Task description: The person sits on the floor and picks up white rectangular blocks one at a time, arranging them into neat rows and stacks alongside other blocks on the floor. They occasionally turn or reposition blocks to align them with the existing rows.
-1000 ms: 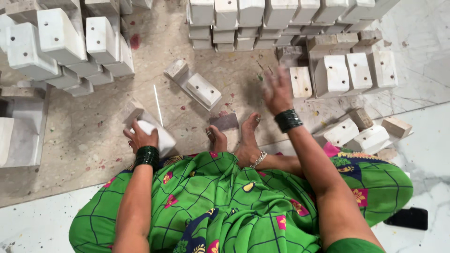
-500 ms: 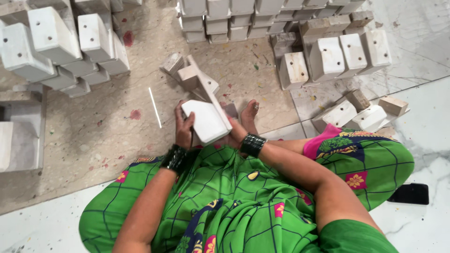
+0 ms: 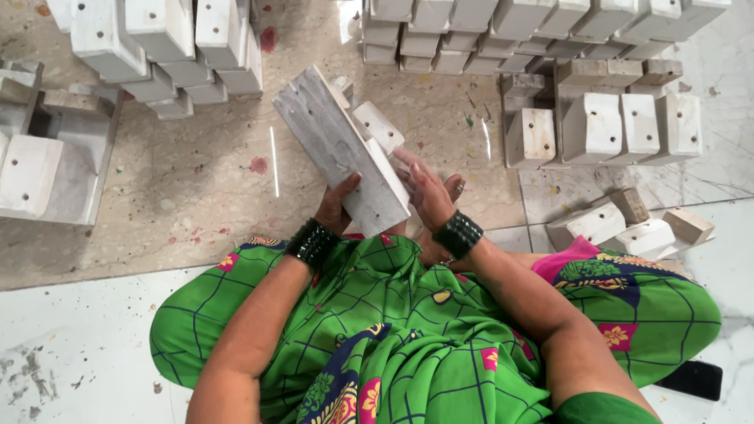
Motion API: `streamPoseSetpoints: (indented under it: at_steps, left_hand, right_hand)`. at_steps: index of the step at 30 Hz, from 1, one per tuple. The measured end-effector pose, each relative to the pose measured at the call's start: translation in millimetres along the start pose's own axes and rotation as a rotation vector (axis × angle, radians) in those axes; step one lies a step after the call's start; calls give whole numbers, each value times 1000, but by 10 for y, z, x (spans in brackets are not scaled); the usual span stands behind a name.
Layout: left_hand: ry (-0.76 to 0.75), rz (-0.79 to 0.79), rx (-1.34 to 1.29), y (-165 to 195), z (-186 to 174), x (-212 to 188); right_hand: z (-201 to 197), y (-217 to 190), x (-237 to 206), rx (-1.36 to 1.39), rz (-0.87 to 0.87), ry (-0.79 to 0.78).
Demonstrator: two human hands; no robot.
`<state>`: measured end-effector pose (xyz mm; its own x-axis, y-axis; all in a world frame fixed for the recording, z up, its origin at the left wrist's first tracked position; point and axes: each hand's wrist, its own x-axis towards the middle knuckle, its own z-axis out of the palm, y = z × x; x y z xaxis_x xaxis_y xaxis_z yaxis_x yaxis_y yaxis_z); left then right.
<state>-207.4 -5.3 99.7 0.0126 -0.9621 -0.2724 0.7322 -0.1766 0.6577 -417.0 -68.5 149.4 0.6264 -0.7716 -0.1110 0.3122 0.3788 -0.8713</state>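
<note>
Seated person held one grey-white block above the lap, w/ both hands.

Stacks of white drilled blocks [image 3: 188, 47] stood on the speckled floor [image 3: 196, 196]. The flat block [image 3: 342, 149] lay tilted, long axis running up-left from the grip. Left hand [image 3: 336, 206] clasped its lower end, thumb on top; right hand [image 3: 428, 192] pressed flat against its right edge, fingers straight, both equally near.

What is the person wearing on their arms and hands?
Both arms are bare, with no sleeves showing. The left hand and right hand have no gloves. Each wrist has a wide stack of shiny black bangles. The dress is bright green with dark check lines and pink flowers.
</note>
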Motion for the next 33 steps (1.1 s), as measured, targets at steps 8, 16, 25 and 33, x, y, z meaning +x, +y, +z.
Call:
streamPoseSetpoints:
  at_steps: [8, 16, 25, 33]
  left_hand:
    - [-119, -275, 55, -12, -212, 144]
    - [-130, -204, 1106, -141, -309, 215]
    - [-355, -369, 1803, -475, -395, 67]
    - [-364, -573, 1941, -570, -503, -20]
  right_hand:
    - [163, 174, -224, 626, 387, 48]
    - [-510, -491, -6, -537, -118, 161]
    - [-1452, -1055, -374, -1428, -150, 843]
    - [-1864, -1200, -121, -1634, -198, 1038]
